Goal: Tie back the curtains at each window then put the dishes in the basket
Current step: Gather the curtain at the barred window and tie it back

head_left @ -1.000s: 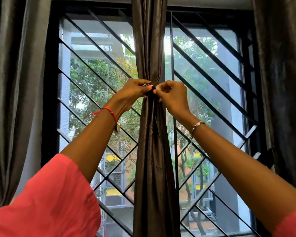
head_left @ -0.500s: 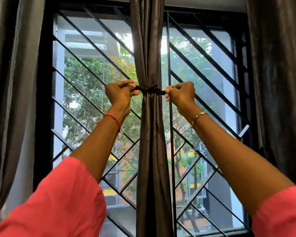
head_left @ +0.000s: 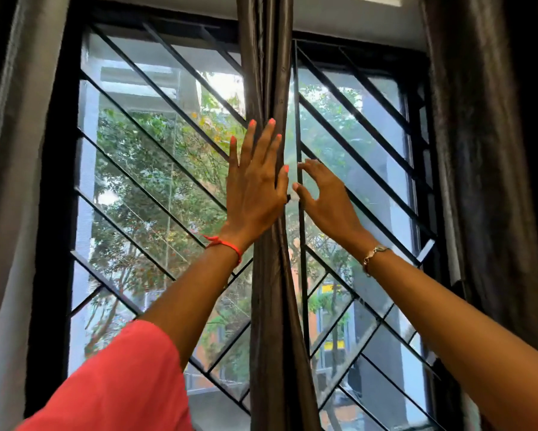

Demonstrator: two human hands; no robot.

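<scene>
1. You are facing a barred window (head_left: 168,157) with trees and buildings showing through the glass. Dark side curtains are hanging at the left edge (head_left: 9,181) and the right edge (head_left: 485,150).
2. Your left hand (head_left: 255,188) is lying flat with its fingers straight and pointing up. It is pressing on the front of the centre curtain (head_left: 271,306) and gripping nothing.
3. Your right hand (head_left: 326,200) is hovering just beside the left one at the curtain's right edge. Its fingers are loosely curved and nothing is visibly held in them.
4. The centre curtain is hanging gathered into a narrow column and is running straight up under your left palm. It is narrowing at palm height, and your hand is hiding any tie there. A small dark bit is showing between your two thumbs, and I cannot tell what it is.
5. You appear to be finishing the tie-back at this window, smoothing the bundle rather than knotting it.
6. Next you are probably needing to check that the gather is holding. Be lifting your palm gently so the slippery fabric is not pulling loose, then be turning to the side curtains or to another window.
7. The dishes and the basket are not showing here, so that part is waiting.
</scene>
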